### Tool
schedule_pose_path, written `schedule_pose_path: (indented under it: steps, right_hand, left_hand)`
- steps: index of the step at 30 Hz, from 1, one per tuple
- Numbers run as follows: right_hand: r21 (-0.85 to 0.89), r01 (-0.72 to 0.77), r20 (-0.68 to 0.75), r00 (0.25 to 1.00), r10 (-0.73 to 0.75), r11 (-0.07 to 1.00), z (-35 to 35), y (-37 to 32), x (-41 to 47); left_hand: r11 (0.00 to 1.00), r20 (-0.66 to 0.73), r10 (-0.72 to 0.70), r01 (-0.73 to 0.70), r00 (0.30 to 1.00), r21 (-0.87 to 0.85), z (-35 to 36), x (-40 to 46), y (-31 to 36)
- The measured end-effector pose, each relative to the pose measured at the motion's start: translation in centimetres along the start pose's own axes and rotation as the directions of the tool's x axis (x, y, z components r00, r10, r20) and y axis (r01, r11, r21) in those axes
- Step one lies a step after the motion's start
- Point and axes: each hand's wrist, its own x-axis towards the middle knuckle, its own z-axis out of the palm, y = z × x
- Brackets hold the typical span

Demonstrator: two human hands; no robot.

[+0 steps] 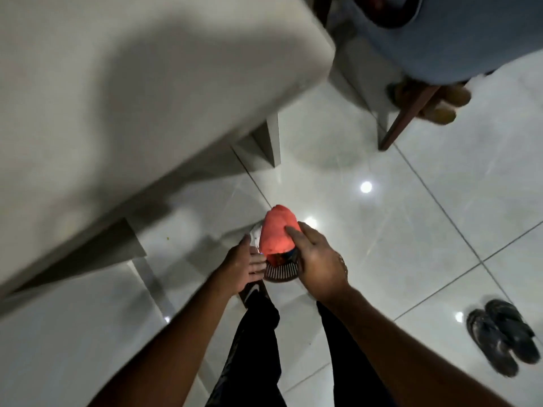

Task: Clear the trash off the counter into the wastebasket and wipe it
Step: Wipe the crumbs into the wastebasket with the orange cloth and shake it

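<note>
A red, soft bag-like piece of trash (276, 232) sticks up out of the small slatted brown wastebasket (280, 274), which is low down by my feet. My right hand (318, 261) grips the red piece from the right, thumb and fingers pressed on its side. My left hand (244, 267) is at the basket's left side with its fingers on the rim. A white crumpled scrap (255, 232) shows just above that hand's thumb. The pale counter (117, 98) fills the upper left, blurred, and its visible top is bare.
The floor is glossy white tile (411, 230). A blue chair (455, 39) with a wooden leg (405, 118) stands at the upper right with yellowish shoes (443, 104) under it. Dark sandals (502, 336) lie at the lower right. My black-trousered legs (258, 333) are below the basket.
</note>
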Motion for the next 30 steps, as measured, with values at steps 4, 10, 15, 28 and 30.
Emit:
schedule_pose_path:
  steps: [4,10,15,28,30]
  right_hand:
    - [0.058,0.029,-0.165,0.986,-0.019,0.998,-7.1,-8.1,-3.1]
    - [0.156,0.093,-0.406,0.914,-0.022,0.983,-13.9,-16.5,-5.5]
    - [0.651,0.116,-0.371,0.911,0.181,0.750,-19.8,-19.9,-3.6]
    - [0.953,0.240,-0.202,0.958,0.202,-0.186,-40.1,-15.1,15.9]
    - [0.971,0.238,-0.238,0.928,0.288,0.036,-42.5,-13.8,19.5]
  left_hand:
    - [0.887,0.147,0.379,-0.404,0.914,0.225,1.3,-14.0,7.9]
    - [0.145,0.410,0.774,-0.764,0.484,0.629,2.9,-32.4,16.5]
    - [-0.127,0.620,0.736,-0.844,0.272,0.521,3.6,-43.1,22.9]
    - [-0.224,0.434,0.898,-0.784,0.065,0.579,15.3,-45.9,48.5]
    - [-0.152,0.344,0.934,-0.763,0.098,0.629,17.2,-42.7,52.1]
